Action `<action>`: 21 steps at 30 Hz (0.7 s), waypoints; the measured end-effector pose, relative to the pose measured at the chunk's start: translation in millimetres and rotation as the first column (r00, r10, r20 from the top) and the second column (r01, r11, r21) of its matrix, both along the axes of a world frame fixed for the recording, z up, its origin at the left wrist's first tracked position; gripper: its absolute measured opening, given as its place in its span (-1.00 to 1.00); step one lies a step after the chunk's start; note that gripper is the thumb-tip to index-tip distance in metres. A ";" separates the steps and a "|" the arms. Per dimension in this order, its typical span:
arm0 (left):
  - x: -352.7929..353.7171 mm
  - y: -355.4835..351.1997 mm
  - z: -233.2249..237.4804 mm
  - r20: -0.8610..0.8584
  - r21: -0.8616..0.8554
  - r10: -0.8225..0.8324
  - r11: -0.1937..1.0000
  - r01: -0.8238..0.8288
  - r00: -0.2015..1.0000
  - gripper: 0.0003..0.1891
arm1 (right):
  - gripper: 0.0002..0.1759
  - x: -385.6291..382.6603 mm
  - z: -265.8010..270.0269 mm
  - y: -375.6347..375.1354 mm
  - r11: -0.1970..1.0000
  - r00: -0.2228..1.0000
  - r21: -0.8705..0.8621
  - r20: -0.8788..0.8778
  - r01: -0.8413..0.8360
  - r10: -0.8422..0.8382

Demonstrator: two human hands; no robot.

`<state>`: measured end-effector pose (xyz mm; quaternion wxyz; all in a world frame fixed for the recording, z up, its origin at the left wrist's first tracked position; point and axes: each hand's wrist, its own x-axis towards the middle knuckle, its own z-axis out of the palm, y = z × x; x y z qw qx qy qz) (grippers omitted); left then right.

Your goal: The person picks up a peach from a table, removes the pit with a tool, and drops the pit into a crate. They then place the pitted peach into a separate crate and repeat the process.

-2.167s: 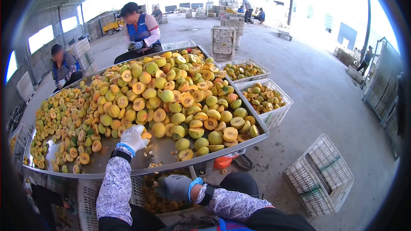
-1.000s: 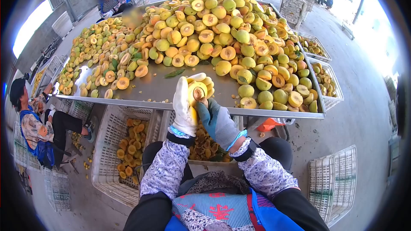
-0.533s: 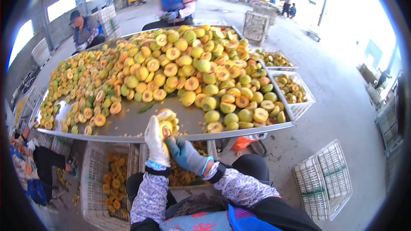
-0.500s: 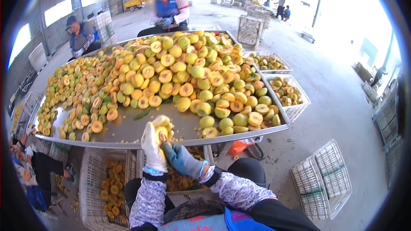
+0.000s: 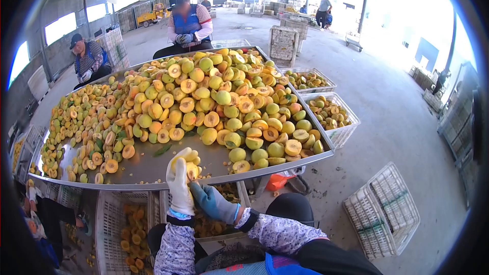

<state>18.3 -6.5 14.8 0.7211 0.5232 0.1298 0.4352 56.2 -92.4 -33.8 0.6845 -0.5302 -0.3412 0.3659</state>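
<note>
1. White-gloved left hand (image 5: 180, 185) curls partway around a cut yellow fruit (image 5: 193, 171), fingers bent about it, at the near edge of a metal table (image 5: 147, 167).
2. Grey-and-blue-gloved right hand (image 5: 214, 203) meets the fruit from below, fingers bent close together; whether they grip anything more is too small to tell.
3. Halved and whole fruits (image 5: 204, 93) heap across the table beyond both hands, a green leaf (image 5: 163, 149) on the bare metal nearby.
4. Below the near edge, a white crate (image 5: 105, 224) holds more fruit.
5. Across the heap sits a person in a blue vest (image 5: 186, 23).
</note>
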 end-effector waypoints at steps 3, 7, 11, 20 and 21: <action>-6.4 12.9 -0.6 -0.061 -0.069 -0.088 0.994 0.084 0.994 -0.52 | -0.60 7.8 -11.7 1.7 0.995 0.997 -0.065 -0.001 -0.072 0.072; -16.2 24.7 13.6 -0.192 0.020 -0.349 0.933 0.359 0.917 -0.52 | -0.50 23.0 49.5 -33.2 0.816 0.900 -0.382 -0.212 -0.435 0.381; -24.4 31.7 18.0 -0.447 0.117 -0.383 0.871 0.477 0.809 -0.55 | -0.41 20.1 24.8 -31.8 0.828 0.919 -0.405 -0.105 -0.388 0.379; -22.6 10.4 7.0 0.156 -0.272 -0.313 0.898 0.345 0.937 -0.50 | -0.33 13.2 45.8 -34.0 0.756 0.761 -0.207 -0.389 -0.621 0.519; -19.9 9.8 6.6 0.189 -0.293 -0.269 0.902 0.316 0.944 -0.53 | -0.35 10.5 51.7 -33.8 0.781 0.815 -0.263 -0.317 -0.566 0.484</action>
